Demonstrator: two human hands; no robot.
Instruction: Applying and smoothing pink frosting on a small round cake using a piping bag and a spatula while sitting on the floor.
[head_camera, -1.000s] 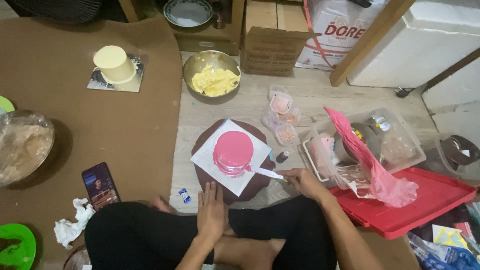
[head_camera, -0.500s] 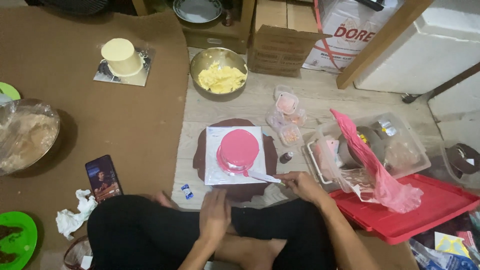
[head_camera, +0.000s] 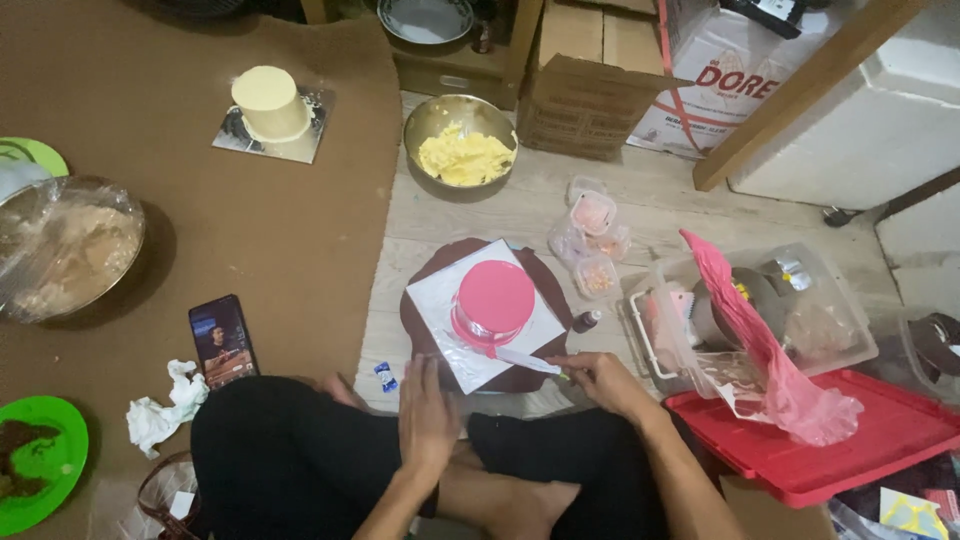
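Far left, a green plate (head_camera: 40, 475) with something dark on it sits on the brown mat (head_camera: 200, 200), and above it a metal bowl (head_camera: 65, 250) under plastic wrap holds a pale brown mix. Moving along, a crumpled white tissue (head_camera: 160, 410) lies just beside a phone (head_camera: 223, 340) with its screen lit, and up at the top a small cream-coloured cake (head_camera: 268, 102) stands on a square board. Now to the centre: a steel bowl of yellow cream (head_camera: 461, 150) rests on the wooden floor (head_camera: 640, 200), and below it, right in front of the seated person, the pink cake (head_camera: 493, 300) stands upright on a white square board (head_camera: 440, 300) atop a dark round turntable (head_camera: 545, 275). The left hand (head_camera: 425, 415) lies flat, fingers spread and holding nothing, touching the turntable's near edge. The right hand (head_camera: 600, 378) has its fingers closed around the handle of a spatula (head_camera: 528, 360), whose pale blade reaches in against the lower side of the pink cake. Just right of the turntable a tiny dark bottle (head_camera: 586, 320) stands, with small clear tubs (head_camera: 593, 235) of pinkish bits beyond it. Further right, a clear plastic bin (head_camera: 850, 340) holds tools, a pink piping bag (head_camera: 770, 350) draped over it and down onto a red tray (head_camera: 880, 440).
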